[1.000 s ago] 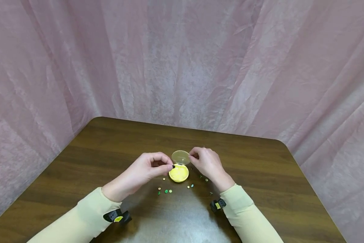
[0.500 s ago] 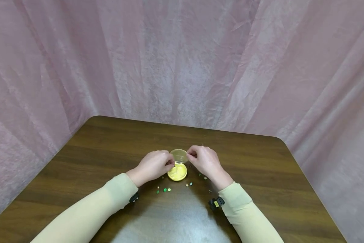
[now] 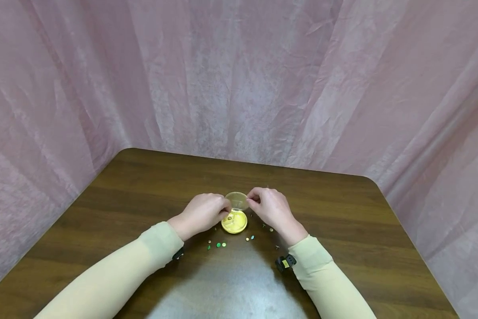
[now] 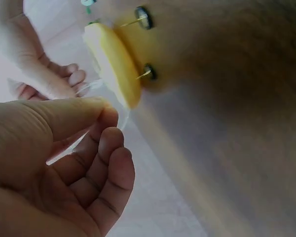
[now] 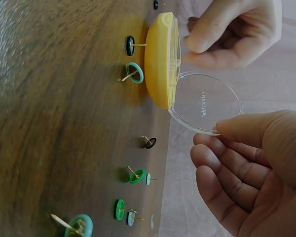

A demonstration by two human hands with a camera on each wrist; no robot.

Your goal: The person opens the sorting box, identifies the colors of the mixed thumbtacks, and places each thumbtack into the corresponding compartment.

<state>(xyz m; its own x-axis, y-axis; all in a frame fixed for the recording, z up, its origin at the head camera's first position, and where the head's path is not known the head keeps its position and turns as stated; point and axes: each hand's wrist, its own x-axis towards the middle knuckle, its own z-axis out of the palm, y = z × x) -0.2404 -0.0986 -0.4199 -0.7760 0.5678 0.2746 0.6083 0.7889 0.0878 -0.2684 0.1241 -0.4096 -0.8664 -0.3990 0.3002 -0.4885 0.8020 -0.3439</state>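
rnd yellow case (image 5: 158, 64) sat flat, hinged clear lid (image 5: 203, 106) w/ faint print raised at its 12 o'clock. loose thumbtacks (image 5: 120, 209), green, black & pale blue w/ gold-coloured pins, lay scattered approx 2 to 8 o'clock.

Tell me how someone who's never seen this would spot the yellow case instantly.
Start at the brown table before the pink curtain. Between the left hand and the right hand sits a round yellow case, clear lid raised. It dwarfs the thumbtacks around it and alone has a lid.
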